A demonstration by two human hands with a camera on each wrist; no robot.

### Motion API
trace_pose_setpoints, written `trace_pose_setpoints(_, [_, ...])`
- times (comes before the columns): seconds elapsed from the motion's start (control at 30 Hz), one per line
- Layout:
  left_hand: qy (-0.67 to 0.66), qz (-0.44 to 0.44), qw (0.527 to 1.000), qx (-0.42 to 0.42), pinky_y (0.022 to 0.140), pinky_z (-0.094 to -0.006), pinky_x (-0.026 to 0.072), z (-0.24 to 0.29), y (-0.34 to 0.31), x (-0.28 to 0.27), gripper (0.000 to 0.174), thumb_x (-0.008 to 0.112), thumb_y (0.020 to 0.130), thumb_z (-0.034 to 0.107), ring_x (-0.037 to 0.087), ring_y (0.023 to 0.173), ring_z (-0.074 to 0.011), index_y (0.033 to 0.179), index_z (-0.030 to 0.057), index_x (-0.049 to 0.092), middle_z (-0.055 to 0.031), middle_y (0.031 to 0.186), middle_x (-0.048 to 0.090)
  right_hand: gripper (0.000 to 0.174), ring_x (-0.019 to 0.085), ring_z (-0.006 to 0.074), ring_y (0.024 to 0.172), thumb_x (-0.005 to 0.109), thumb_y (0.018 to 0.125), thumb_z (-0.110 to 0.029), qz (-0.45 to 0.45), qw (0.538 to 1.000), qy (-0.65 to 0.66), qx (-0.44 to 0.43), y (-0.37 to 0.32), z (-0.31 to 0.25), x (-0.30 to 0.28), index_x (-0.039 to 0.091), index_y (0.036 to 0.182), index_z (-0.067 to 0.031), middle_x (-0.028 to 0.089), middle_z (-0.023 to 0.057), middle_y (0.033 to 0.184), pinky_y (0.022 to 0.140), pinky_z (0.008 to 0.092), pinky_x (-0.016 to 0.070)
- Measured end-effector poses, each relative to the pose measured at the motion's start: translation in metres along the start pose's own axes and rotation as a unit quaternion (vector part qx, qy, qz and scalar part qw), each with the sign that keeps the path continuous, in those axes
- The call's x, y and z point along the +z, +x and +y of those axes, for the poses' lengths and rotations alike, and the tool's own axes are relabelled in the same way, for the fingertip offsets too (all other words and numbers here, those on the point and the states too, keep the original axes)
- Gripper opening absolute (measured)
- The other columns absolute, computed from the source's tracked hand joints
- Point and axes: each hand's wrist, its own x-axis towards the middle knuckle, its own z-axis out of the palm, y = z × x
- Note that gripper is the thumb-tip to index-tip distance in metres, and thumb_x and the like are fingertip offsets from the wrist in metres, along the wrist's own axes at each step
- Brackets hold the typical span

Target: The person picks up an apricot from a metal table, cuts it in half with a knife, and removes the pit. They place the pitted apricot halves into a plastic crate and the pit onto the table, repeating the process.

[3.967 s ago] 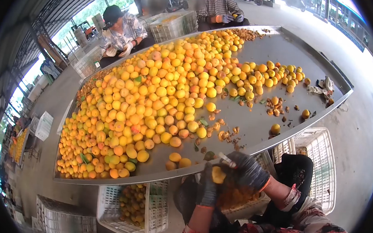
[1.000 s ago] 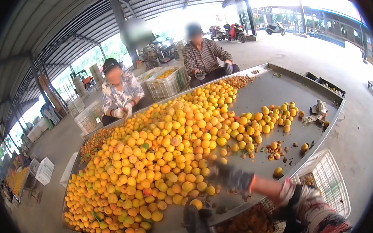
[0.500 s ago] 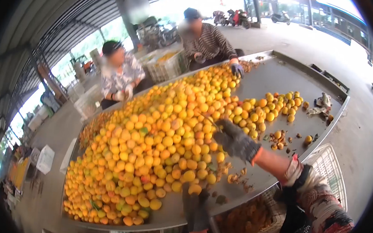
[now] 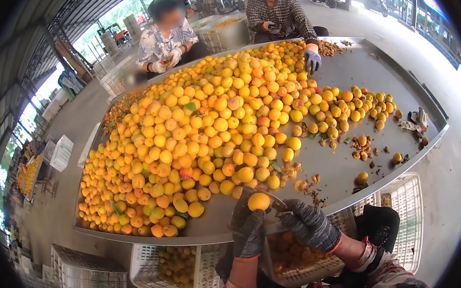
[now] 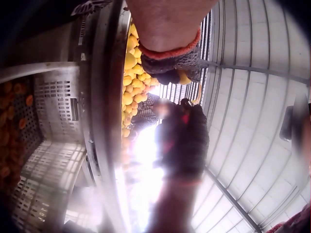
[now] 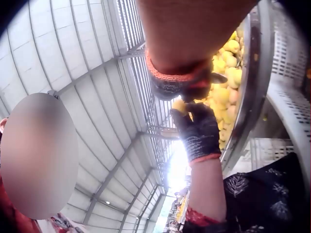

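In the head view, my gloved left hand holds a yellow-orange apricot at the near edge of the metal table. Close to its right, my gloved right hand grips a thin, curved metal tool that reaches to the fruit's upper side. The apricot also shows between both hands in the right wrist view. A big heap of apricots covers the table's left and middle, just beyond my hands.
Fruit scraps lie on the table right of the heap. Below its near edge stand a crate of fruit and another with brownish halves. Two people sit across the table, one with a gloved hand at the heap.
My right hand has drawn back from over the heap to the near edge, beside the left hand, which now holds up an apricot. The person opposite has reached a hand onto the heap.
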Motion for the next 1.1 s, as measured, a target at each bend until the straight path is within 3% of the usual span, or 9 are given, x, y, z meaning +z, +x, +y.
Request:
trace_pose_setpoints(0.23, [0.07, -0.021, 0.997, 0.03, 0.061, -0.0202, 0.0469, -0.009, 0.0, -0.009, 0.056, 0.069, 0.071, 0.019, 0.056, 0.081, -0.0141, 0.118, 0.0046, 0.044, -0.0056, 0.099, 0.054, 0.027, 0.057, 0.016, 0.086, 0.05, 0.084, -0.004, 0.007, 0.999, -0.04, 0.002, -0.002, 0.003, 0.002, 0.048, 0.11, 0.0001, 0.059, 0.0084, 0.096, 0.073, 0.0267, 0.046])
trace_pose_setpoints(0.3, [0.004, -0.036, 0.999, -0.008, 0.088, -0.0288, 0.0405, -0.007, -0.004, -0.008, 0.051, 0.063, 0.075, 0.007, 0.049, 0.1, -0.0159, 0.12, -0.0005, 0.042, -0.0092, 0.111, 0.05, 0.027, 0.057, 0.0151, 0.086, 0.051, 0.084, -0.004, 0.015, 1.0, -0.014, 0.007, -0.007, 0.014, 0.007, 0.049, 0.11, 0.0002, 0.059, 0.0075, 0.095, 0.072, 0.026, 0.046])
trace_pose_setpoints(0.37, [-0.01, -0.034, 0.999, -0.012, 0.088, -0.0289, 0.0404, -0.01, -0.004, -0.008, 0.049, 0.062, 0.076, 0.008, 0.049, 0.1, -0.0158, 0.12, 0.0001, 0.041, -0.009, 0.111, 0.05, 0.026, 0.056, 0.0123, 0.083, 0.051, 0.084, -0.006, 0.044, 0.987, 0.141, 0.056, -0.014, 0.03, 0.012, 0.049, 0.11, 0.0, 0.059, 0.0056, 0.094, 0.069, 0.0239, 0.0456])
trace_pose_setpoints(0.5, [-0.054, -0.101, 0.993, -0.003, 0.088, -0.0293, 0.0406, -0.004, -0.002, 0.001, 0.049, 0.06, 0.079, 0.011, 0.048, 0.103, -0.0158, 0.122, 0.0003, 0.039, -0.0089, 0.114, 0.048, 0.026, 0.055, 0.0106, 0.079, 0.051, 0.085, -0.007, 0.016, 0.981, 0.175, 0.077, -0.015, 0.01, 0.005, 0.049, 0.11, -0.0004, 0.058, 0.0051, 0.094, 0.066, 0.0217, 0.0449])
trace_pose_setpoints(0.57, [-0.007, -0.068, 0.998, -0.01, 0.087, -0.0293, 0.0412, -0.003, -0.003, 0.0, 0.05, 0.06, 0.079, 0.011, 0.048, 0.103, -0.0159, 0.122, 0.0001, 0.038, -0.0088, 0.114, 0.048, 0.03, 0.054, 0.0205, 0.093, 0.054, 0.081, -0.005, 0.013, 0.994, 0.039, 0.101, -0.015, 0.003, 0.004, 0.048, 0.11, 0.0027, 0.056, 0.0124, 0.099, 0.074, 0.0296, 0.0457])
trace_pose_setpoints(0.67, [0.055, -0.036, 0.998, -0.001, 0.087, -0.0289, 0.0417, -0.003, -0.003, 0.003, 0.052, 0.06, 0.079, 0.01, 0.048, 0.103, -0.0161, 0.124, -0.0002, 0.037, -0.009, 0.114, 0.048, 0.029, 0.055, 0.0198, 0.09, 0.053, 0.082, -0.006, -0.025, 0.994, -0.031, 0.101, -0.017, 0.007, -0.004, 0.048, 0.109, 0.0033, 0.056, 0.0124, 0.098, 0.073, 0.0289, 0.0451])
trace_pose_setpoints(0.8, [0.035, -0.045, 0.998, 0.001, 0.087, -0.0278, 0.0412, -0.002, -0.004, 0.003, 0.051, 0.06, 0.078, 0.007, 0.048, 0.103, -0.0156, 0.124, -0.0003, 0.038, -0.0092, 0.116, 0.048, 0.029, 0.056, 0.0223, 0.087, 0.054, 0.082, -0.006, -0.023, 0.995, 0.012, 0.097, -0.01, -0.005, -0.001, 0.048, 0.109, 0.0034, 0.056, 0.0128, 0.095, 0.073, 0.0307, 0.0447])
trace_pose_setpoints(0.93, [-0.014, -0.053, 0.997, -0.055, 0.087, -0.0279, 0.0413, -0.002, -0.006, 0.002, 0.051, 0.06, 0.078, 0.006, 0.049, 0.102, -0.0154, 0.123, -0.0003, 0.039, -0.0092, 0.115, 0.048, 0.032, 0.056, 0.0269, 0.085, 0.054, 0.081, -0.006, 0.028, 1.0, 0.004, 0.004, -0.014, 0.019, 0.011, 0.047, 0.111, 0.0025, 0.057, 0.0142, 0.093, 0.072, 0.0342, 0.0446])
trace_pose_setpoints(1.1, [0.035, -0.055, 0.998, -0.007, 0.084, -0.0307, 0.0442, -0.005, -0.005, -0.001, 0.047, 0.063, 0.077, 0.017, 0.052, 0.097, -0.0172, 0.119, 0.0035, 0.046, -0.0071, 0.108, 0.053, 0.035, 0.056, 0.0279, 0.086, 0.054, 0.082, -0.006, 0.021, 0.999, -0.029, -0.027, -0.012, 0.015, 0.008, 0.046, 0.114, 0.0022, 0.056, 0.0157, 0.096, 0.074, 0.0358, 0.0441])
